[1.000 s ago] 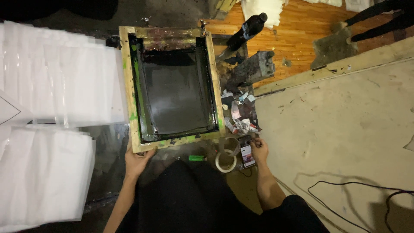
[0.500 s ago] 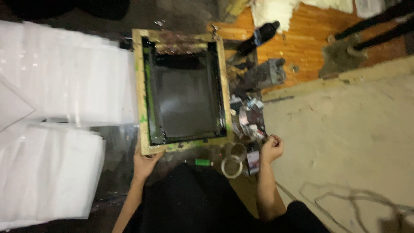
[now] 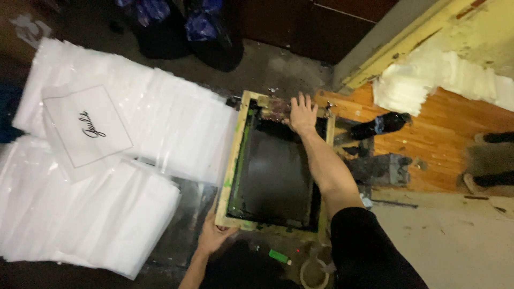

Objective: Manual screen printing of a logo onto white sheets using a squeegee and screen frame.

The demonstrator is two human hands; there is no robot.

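A wooden-framed printing screen (image 3: 233,166) coated in dark ink lies flat on the floor in front of me. My left hand (image 3: 213,235) grips its near left corner. My right hand (image 3: 302,114) reaches across the dark mesh, fingers spread, resting on the far edge of the frame. Neither hand holds a loose object.
Stacks of white sheets (image 3: 107,176) lie to the left, one with a framed script mark (image 3: 88,126). A dark bottle (image 3: 380,126) and an inky tool (image 3: 383,168) rest on the wooden board at right. A tape roll (image 3: 313,273) and a green marker (image 3: 279,257) sit near my knees.
My right hand left the small items by the tape roll and reached forward over the screen to its far edge. The camera view shifted to the left and forward.
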